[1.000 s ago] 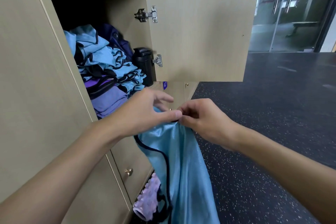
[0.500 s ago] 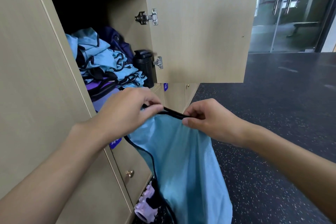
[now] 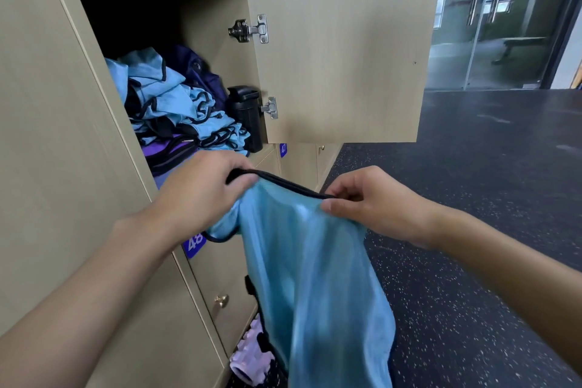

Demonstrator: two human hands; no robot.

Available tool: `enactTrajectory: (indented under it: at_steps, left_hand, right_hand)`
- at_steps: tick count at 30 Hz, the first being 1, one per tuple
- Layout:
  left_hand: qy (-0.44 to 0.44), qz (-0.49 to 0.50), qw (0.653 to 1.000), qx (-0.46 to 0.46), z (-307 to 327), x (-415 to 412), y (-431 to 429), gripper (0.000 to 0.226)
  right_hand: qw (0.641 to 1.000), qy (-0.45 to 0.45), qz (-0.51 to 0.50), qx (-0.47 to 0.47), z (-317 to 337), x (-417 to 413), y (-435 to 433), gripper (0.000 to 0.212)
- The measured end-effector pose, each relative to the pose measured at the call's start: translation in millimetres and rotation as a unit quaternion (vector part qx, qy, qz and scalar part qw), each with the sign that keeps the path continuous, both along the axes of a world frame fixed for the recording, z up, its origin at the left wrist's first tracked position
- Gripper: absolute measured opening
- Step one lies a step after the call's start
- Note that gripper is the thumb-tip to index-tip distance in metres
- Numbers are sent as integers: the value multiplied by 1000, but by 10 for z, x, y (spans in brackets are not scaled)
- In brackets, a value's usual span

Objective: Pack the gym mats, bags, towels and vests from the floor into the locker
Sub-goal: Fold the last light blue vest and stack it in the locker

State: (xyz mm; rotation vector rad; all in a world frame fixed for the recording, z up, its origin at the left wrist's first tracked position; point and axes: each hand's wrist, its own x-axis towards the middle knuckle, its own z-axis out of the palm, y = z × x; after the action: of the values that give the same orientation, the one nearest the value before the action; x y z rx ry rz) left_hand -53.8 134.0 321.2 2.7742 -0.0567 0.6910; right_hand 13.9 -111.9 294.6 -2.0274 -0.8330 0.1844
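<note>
Blue vest (image 3: 308,264) hangs by its black edge, pinched by left hand (image 3: 201,195) and right hand (image 3: 374,205); dark floor (image 3: 478,205) spreads rightward

- A blue tag (image 3: 192,245) on the lower locker door (image 3: 226,274) read "48".
- A second blue tag (image 3: 283,149) — on the next door along (image 3: 299,164) — read "47".

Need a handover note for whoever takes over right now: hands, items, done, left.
Left hand pinches the black-trimmed edge of a blue vest; right hand pinches the same edge. The vest hangs between them in front of the open locker, not yet inside.
Done: pile of blue vests, a dark bag and a black bottle sit in the locker.
Left: put this vest in; a lilac roller lies on the floor below.
</note>
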Motion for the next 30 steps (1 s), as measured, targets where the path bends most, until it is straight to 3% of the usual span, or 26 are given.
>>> enactTrajectory:
  at_steps: [2, 6, 8, 13, 21, 22, 26, 28, 30]
  left_hand:
    - [-2, -20, 1000, -20, -29, 3, -19, 10]
    - [70, -155, 982, -88, -144, 8, -344, 63]
    - [97, -193, 969, -119, -194, 30, -427, 57]
    - [140, -197, 962, -128, -196, 31, -415, 7]
    - [45, -36, 998, 29, -89, 21, -132, 6]
    - [39, -37, 998, 17, -90, 5, -138, 5]
    - [119, -178, 967, -138, -149, -23, -390, 57]
    - [155, -219, 949, -166, -186, -16, -474, 49]
    - [165, -228, 947, -156, -186, -16, -491, 22]
  right_hand:
    - [1000, -6, 0, 1, 4, 4, -5, 14]
    - [999, -37, 30, -15, -5, -47, 78, 14]
    - [998, -44, 43, -15, -11, -64, 97, 16]
    - [998, -34, 50, -25, 22, -90, 34, 9]
    - [996, 23, 57, -60, 75, -63, -105, 11]
    - [997, 15, 53, -57, 89, -62, -103, 10]
    - [996, -13, 66, -53, 117, -96, -38, 10]
    - [996, -19, 72, -53, 113, -107, -22, 13]
    - [996, -9, 77, -43, 119, -107, -34, 14]
